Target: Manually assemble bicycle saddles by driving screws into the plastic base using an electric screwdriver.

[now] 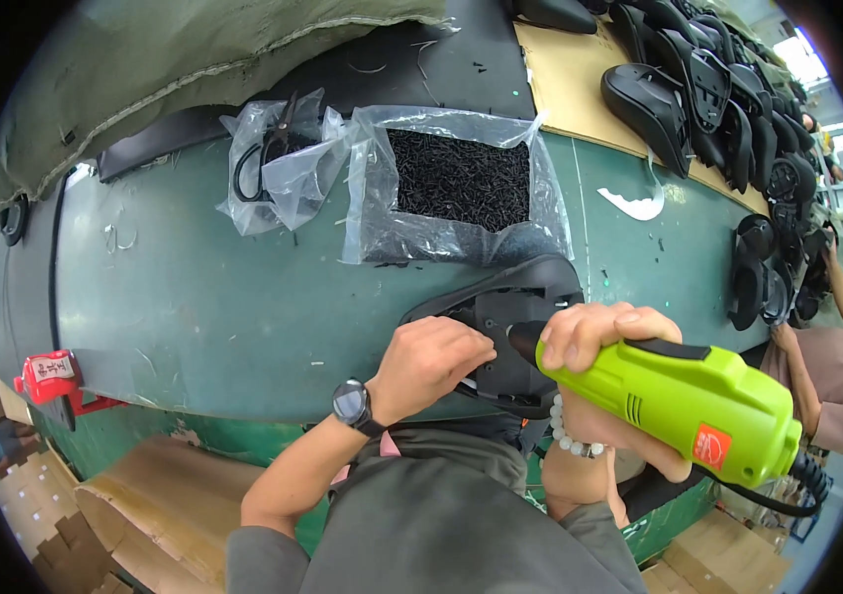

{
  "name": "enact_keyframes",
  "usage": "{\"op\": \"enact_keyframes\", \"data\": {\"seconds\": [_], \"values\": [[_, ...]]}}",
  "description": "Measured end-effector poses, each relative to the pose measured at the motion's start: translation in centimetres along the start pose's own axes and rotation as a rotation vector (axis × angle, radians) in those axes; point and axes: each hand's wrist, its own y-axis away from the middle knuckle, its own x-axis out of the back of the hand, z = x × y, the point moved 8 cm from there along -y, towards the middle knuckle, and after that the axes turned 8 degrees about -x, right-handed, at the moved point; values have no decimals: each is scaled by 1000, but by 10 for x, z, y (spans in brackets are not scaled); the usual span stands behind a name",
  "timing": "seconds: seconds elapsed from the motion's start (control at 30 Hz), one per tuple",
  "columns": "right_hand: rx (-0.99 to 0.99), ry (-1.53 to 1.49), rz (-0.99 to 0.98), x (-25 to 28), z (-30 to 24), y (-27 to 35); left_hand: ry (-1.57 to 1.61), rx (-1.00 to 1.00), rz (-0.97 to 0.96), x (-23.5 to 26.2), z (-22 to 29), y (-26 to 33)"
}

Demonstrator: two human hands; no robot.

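My right hand (595, 337) is wrapped round a lime-green electric screwdriver (679, 396), its black nose pointing left and down. Below the tip lies a black bicycle saddle (510, 307), underside up, at the table's near edge. My left hand (436, 361) rests over the saddle's left part. Its thumb and fingertips are pinched close to the driver's tip, and whatever they hold is too small to make out. Just beyond the saddle, an open clear plastic bag (367, 223) holds a heap of small black screws (466, 178).
Black-handled scissors (268, 148) lie on a second plastic bag (297, 193). Many black saddles (708, 89) are piled on cardboard (575, 84) at the far right. A red object (48, 374) sits at the table's left edge. Another person's arm (802, 371) shows at the right.
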Motion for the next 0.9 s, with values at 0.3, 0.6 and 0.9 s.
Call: {"op": "enact_keyframes", "data": {"seconds": [0.3, 0.6, 0.9], "values": [[-35, -34, 8, 3, 10, -6, 103, -21, 113, -6, -17, 17], [-75, -83, -22, 2, 15, -14, 121, 10, 126, -7, -20, 19], [-215, -121, 159, -6, 17, -15, 129, 21, 125, -8, -22, 21]]}}
